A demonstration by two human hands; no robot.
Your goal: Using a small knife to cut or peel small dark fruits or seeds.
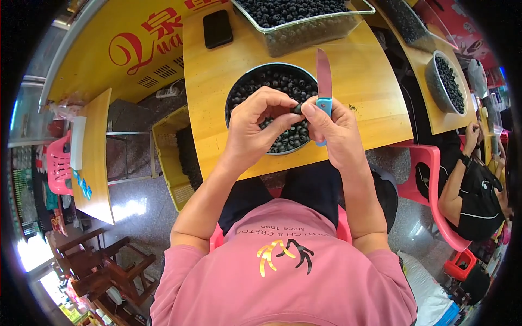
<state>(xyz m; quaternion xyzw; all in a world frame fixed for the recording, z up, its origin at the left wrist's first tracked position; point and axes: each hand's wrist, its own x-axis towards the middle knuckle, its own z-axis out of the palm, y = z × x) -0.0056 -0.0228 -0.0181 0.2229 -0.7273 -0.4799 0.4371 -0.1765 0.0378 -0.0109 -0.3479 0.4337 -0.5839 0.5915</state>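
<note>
My left hand (251, 124) pinches a small dark round fruit (297, 108) between thumb and fingertips. My right hand (338, 129) is closed around a knife (324, 76) with a turquoise handle, its blade pointing up and away from me. The right thumb tip meets the fruit, or comes very close to it. Both hands are over a round bowl (228, 103) filled with many similar dark fruits (272, 76), whose exact kind I cannot tell. Part of the bowl is hidden behind my hands.
A clear rectangular tub (288, 43) of dark fruits stands at the table's far side, with a black phone (218, 29) left of it. A yellow crate (171, 157) sits beside the table (375, 98). At right, a co-worker (467, 185) sits near another bowl (447, 84).
</note>
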